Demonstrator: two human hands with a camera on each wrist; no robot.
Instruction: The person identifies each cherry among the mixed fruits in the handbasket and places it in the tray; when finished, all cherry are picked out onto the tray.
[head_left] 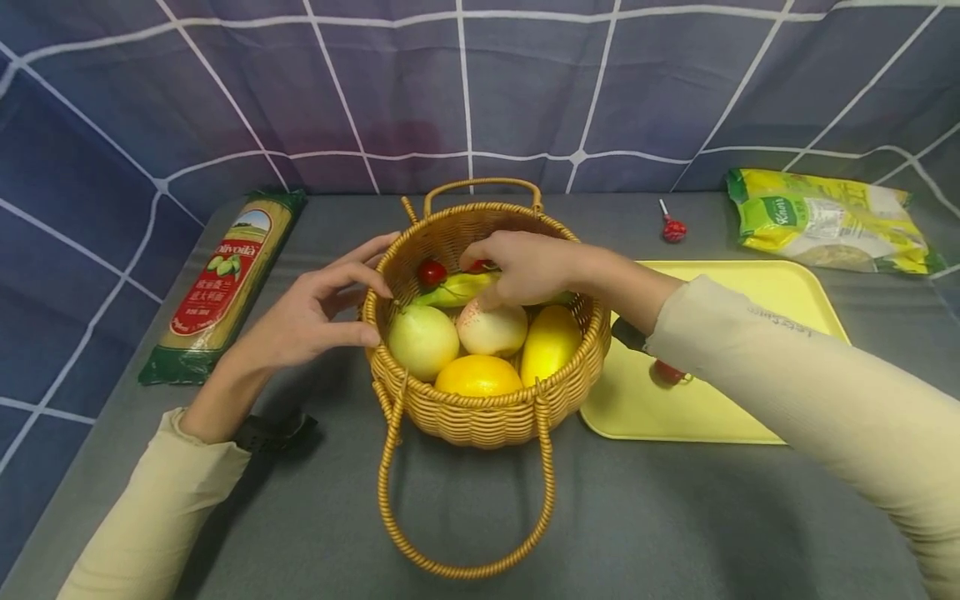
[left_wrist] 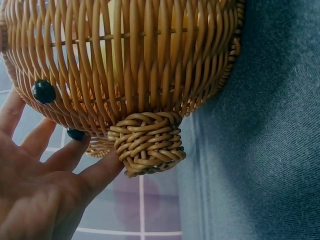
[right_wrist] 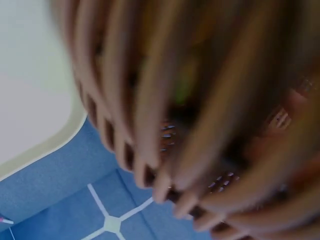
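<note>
In the head view a wicker basket (head_left: 480, 417) holds a peach (head_left: 491, 331), a pale green round fruit (head_left: 423, 342), an orange lemon-like fruit (head_left: 477, 377), a yellow mango-like fruit (head_left: 551, 343), a banana (head_left: 457, 289) and a small red cherry-like fruit (head_left: 432, 272). My left hand (head_left: 307, 317) touches the basket's left side, fingers at the rim and thumb lower. In the left wrist view its extended fingers rest against the weave. My right hand (head_left: 525, 267) reaches inside, fingers bent down over another red fruit (head_left: 478, 266), thumb by the peach. Whether it grips that fruit is hidden.
A yellow tray (head_left: 750, 417) lies right of the basket, with a red fruit (head_left: 667, 372) partly behind the sleeve. Behind it are a lollipop (head_left: 672, 229) and a yellow-green food packet (head_left: 828, 221). A spaghetti pack (head_left: 225, 279) lies left. The basket's front handle (head_left: 465, 572) hangs forward.
</note>
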